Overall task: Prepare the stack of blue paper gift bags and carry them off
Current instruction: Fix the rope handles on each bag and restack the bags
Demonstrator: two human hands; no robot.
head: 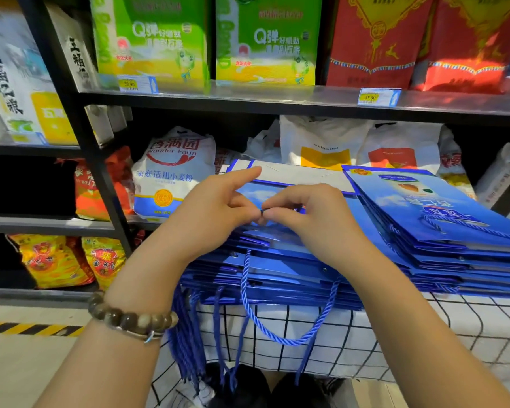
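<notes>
We see the stack of blue gift bags (277, 278) lying on the checked cloth (424, 334). Above the cloth, left hand (218, 207) and right hand (312, 216) meet, together pinching a small dark piece (261, 212).

The left hand (212, 210) and right hand (309, 213) are bare, like both forearms. The left wrist wears a bracelet (131, 319) of round beads, brown, olive and pale, with a small metal piece. Blurred dark shoes (265, 388) show at the near edge.

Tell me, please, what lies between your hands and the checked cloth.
Head view: the stack of blue gift bags; left hand and right hand pinch a cord atop it.
</notes>
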